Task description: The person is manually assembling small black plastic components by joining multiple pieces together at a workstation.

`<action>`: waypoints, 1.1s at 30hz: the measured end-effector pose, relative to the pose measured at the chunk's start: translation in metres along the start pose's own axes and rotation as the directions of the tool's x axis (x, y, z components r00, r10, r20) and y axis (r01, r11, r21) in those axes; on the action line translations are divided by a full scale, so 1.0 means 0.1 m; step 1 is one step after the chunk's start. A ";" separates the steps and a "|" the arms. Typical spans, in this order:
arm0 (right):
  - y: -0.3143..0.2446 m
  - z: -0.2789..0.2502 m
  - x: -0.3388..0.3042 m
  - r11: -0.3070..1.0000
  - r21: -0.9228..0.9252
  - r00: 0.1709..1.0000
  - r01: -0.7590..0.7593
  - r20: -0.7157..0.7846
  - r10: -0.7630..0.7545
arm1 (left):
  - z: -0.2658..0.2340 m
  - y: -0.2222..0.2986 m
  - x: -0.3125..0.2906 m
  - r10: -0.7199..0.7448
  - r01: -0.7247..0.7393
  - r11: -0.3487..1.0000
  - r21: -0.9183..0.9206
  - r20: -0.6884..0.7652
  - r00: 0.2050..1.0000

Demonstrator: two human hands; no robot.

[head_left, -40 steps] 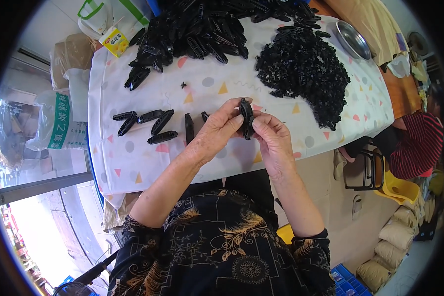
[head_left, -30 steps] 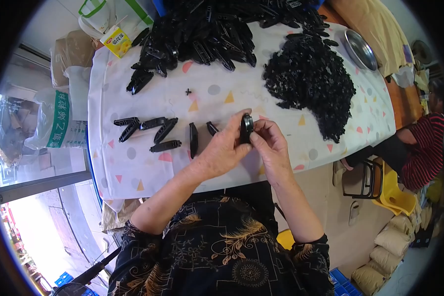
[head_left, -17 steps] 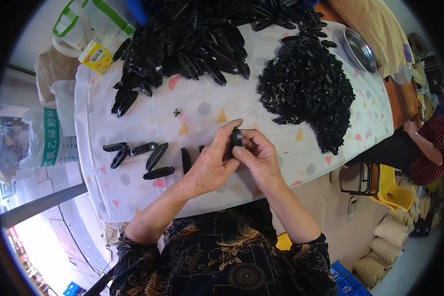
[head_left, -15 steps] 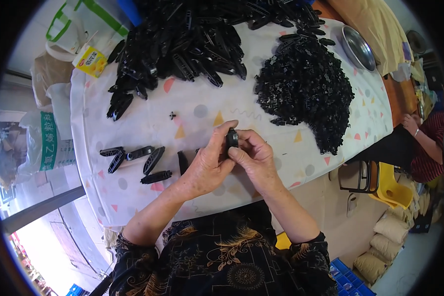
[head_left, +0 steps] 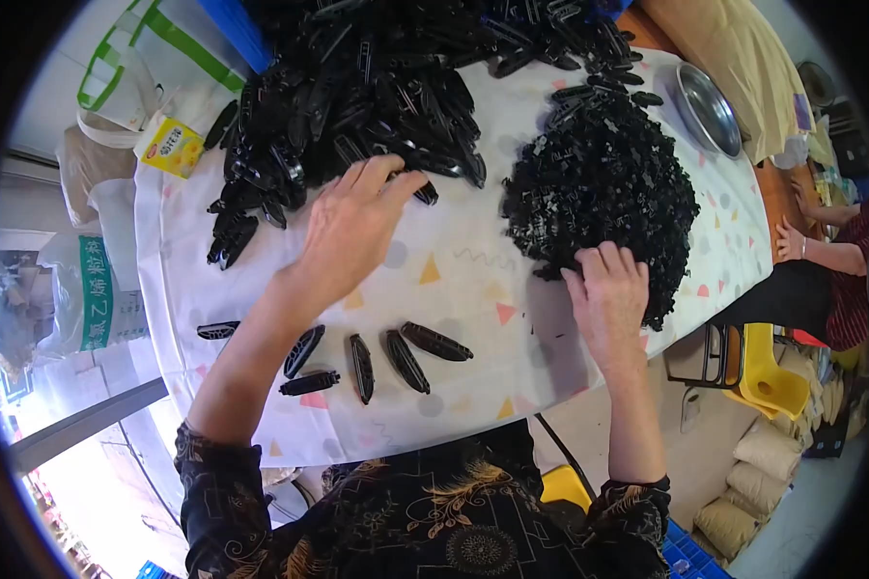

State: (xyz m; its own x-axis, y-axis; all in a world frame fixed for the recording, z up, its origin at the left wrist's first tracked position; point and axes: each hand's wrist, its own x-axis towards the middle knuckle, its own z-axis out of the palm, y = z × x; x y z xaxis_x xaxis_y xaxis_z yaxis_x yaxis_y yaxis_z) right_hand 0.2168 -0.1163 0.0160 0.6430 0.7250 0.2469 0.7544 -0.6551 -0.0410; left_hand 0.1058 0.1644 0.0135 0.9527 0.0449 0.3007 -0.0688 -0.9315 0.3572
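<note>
My left hand [head_left: 352,217] reaches to the near edge of a heap of long black plastic parts [head_left: 309,106]. Its fingers are apart over the nearest pieces, and nothing shows gripped in them. At the near side of a pile of small black plastic pieces [head_left: 599,183] is my right hand [head_left: 610,294]. Its fingertips touch the pile, with the thumb held away from the fingers. Several long black parts lie loose closer to me, among them an oval one [head_left: 436,342] and a slanted one [head_left: 407,362]. My left forearm covers part of the table beside them.
A patterned white cloth [head_left: 463,280] covers the table. A metal bowl [head_left: 709,110] stands at the far right, and a yellow box [head_left: 172,148] at the far left. Another person's hand [head_left: 792,239] rests by the table's right side, near a yellow chair [head_left: 770,372].
My hands have parted from the middle, where they held a black part together. My left hand moved to the long parts, my right to the small pieces. The held part is out of both hands.
</note>
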 end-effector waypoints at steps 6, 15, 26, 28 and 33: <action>0.03 0.09 -0.02 0.996 0.080 0.994 0.028 -0.109 -0.019 | 0.12 -0.14 0.17 0.167 -0.169 0.950 0.263 0.029 0.986; -0.01 0.18 -0.18 0.549 0.826 0.946 -0.127 -0.065 0.318 | 0.08 0.06 0.01 0.027 -0.034 0.989 0.147 0.049 0.998; -0.21 0.08 -0.35 -0.460 0.859 0.845 -0.226 0.408 0.346 | 0.27 1.25 -0.34 -0.334 0.478 0.221 -0.850 0.395 0.856; -0.27 0.08 -0.40 -0.487 0.841 0.862 -0.237 0.413 0.293 | 0.29 1.39 -0.42 -0.375 0.449 0.138 -0.883 0.373 0.849; -0.38 0.05 -0.53 -0.416 0.868 0.884 -0.270 0.395 0.250 | 0.35 1.48 -0.51 -0.363 0.454 0.088 -0.887 0.395 0.844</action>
State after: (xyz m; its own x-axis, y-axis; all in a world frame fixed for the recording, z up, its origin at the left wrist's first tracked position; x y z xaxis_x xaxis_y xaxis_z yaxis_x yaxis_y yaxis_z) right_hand 0.1552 -0.1288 0.0001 0.8091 0.5613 -0.1742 -0.3727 0.2609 -0.8905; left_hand 0.0578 0.0118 0.0200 0.9460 0.2329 -0.2255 0.1633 0.2584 0.9521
